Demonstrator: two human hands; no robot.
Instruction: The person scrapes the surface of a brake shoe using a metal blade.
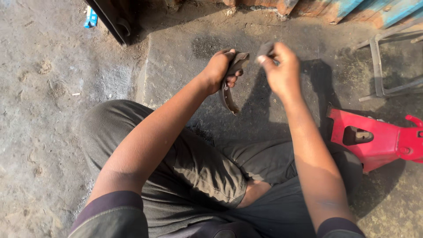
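- Your left hand (219, 70) grips a curved metal shoe (229, 86), held upright above the concrete floor (176, 66).
- Your right hand (280, 68) pinches a small grey scrap (265, 48) just beside the shoe's top end.
- A red metal part (374, 139) lies near your right knee.

pkg: small blue/white box (90, 17) | on ground, top-left | by dark metal frame (112, 20)

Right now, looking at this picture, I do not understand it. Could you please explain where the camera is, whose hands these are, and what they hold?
The camera sits on a person's head and looks down, so both arms are the person's own. The person sits on a dusty concrete floor. The left hand grips a curved, dark metal piece. The right hand pinches a small grey object, blurred, near the piece's top. A red metal part lies at the right, a grey metal frame beyond it.
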